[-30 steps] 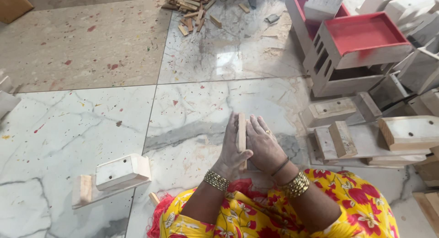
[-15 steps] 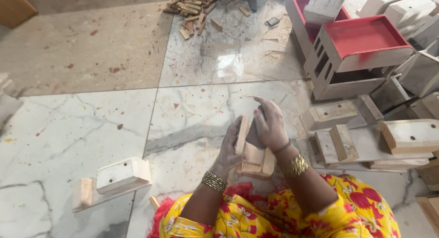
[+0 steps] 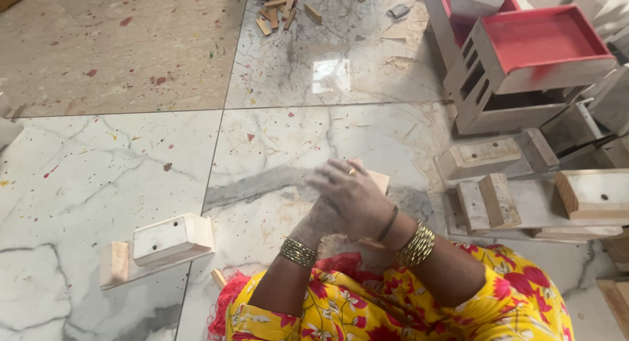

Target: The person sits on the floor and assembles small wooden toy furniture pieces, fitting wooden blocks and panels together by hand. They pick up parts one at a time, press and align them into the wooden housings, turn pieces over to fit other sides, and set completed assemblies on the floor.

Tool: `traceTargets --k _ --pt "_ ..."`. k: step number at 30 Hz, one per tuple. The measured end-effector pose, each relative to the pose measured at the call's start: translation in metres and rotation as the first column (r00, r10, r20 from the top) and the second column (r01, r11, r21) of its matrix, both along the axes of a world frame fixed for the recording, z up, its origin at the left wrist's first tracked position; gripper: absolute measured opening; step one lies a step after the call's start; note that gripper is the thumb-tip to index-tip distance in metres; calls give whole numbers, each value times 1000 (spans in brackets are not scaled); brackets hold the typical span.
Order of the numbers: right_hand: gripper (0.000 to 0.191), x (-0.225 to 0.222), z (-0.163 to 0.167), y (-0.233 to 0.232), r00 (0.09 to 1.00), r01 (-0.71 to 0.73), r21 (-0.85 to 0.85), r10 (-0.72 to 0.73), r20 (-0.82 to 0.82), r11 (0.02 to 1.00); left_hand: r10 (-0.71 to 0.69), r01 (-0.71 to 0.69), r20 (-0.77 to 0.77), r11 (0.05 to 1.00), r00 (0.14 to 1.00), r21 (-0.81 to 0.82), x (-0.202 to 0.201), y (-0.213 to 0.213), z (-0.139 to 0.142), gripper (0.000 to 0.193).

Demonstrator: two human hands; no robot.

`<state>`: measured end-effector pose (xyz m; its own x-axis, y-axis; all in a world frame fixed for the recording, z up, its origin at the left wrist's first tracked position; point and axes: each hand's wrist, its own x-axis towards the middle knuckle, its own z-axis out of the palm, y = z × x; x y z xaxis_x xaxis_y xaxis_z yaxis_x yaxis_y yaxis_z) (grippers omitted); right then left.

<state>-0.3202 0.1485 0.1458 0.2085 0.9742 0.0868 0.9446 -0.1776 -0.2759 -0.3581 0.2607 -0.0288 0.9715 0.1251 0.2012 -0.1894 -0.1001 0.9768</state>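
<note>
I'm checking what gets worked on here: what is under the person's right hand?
Under the right hand a pale wooden piece shows one corner past the fingers. The left hand is beneath too, mostly covered. The rest of the piece is hidden.

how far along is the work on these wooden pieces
Done, by the look of it: a white-painted wooden assembly sits finished-looking on the marble floor, and red-topped boxes are stacked at upper right. In hand: both hands, right hand over left hand, grip a small bare wooden block. Left: several unpainted wooden parts lie beside the person, and offcuts are scattered farther off.
</note>
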Motion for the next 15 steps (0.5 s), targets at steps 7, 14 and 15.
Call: traceTargets --k 7,14,15 --pt "55 71 14 30 976 185 -378 -123 182 907 -39 32 241 999 970 34 -23 20 19 104" --pt "60 34 -4 34 955 98 -18 -89 283 995 -37 38 275 999 961 4 -18 17 20 102" --pt "57 14 -5 32 988 20 -9 -18 153 1000 -9 -19 200 990 980 139 -20 17 16 94"
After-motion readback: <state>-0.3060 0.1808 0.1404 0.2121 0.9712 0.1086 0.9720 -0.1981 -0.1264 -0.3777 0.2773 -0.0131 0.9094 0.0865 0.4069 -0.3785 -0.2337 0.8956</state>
